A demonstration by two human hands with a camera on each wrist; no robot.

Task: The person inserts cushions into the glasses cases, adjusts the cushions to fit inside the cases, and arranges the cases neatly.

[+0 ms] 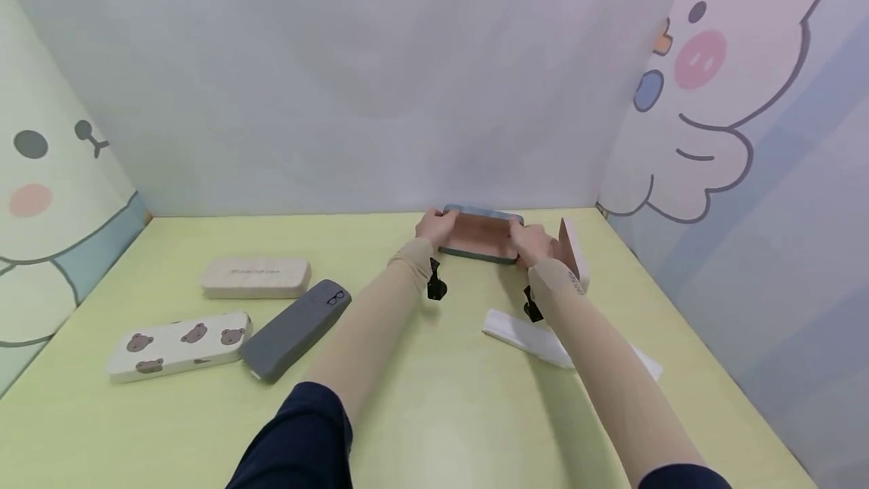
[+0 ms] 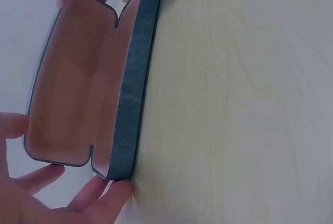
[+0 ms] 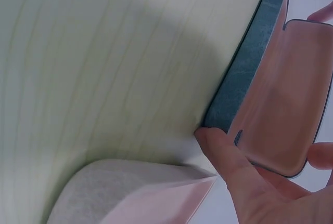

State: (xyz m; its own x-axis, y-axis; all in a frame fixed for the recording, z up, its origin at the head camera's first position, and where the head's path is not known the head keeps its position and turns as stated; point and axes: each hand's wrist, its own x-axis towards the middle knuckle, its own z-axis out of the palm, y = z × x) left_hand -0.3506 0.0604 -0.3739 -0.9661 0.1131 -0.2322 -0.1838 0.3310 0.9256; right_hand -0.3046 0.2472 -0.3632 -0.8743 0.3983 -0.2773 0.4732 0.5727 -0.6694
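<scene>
Left side: white bear-print oblong case (image 1: 179,345), cream oblong case (image 1: 256,278), slate-grey oblong case (image 1: 296,332)
Left hand (image 1: 434,227): grasps left end of open teal, brown-lined oblong case (image 1: 480,236)
Teal case: near back edge of pale-yellow counter (image 1: 434,398)
Right hand (image 1: 539,244): grasps teal case's right end

Left grip (image 1: 436,226) and right grip (image 1: 535,243) hold 1 open case (image 1: 480,237), right of 3 closed cases (image 1: 296,330).

Head view: cannot read tiny lettering (image 1: 254,272) on the cream case (image 1: 256,290), near half past eight; lose the white object (image 1: 526,336) partly behind the right forearm (image 1: 607,383), between four and five. Right wrist view: see the teal case (image 3: 278,83) clipped at three, the pink-lined case (image 3: 114,190) at seven o'clock.
</scene>
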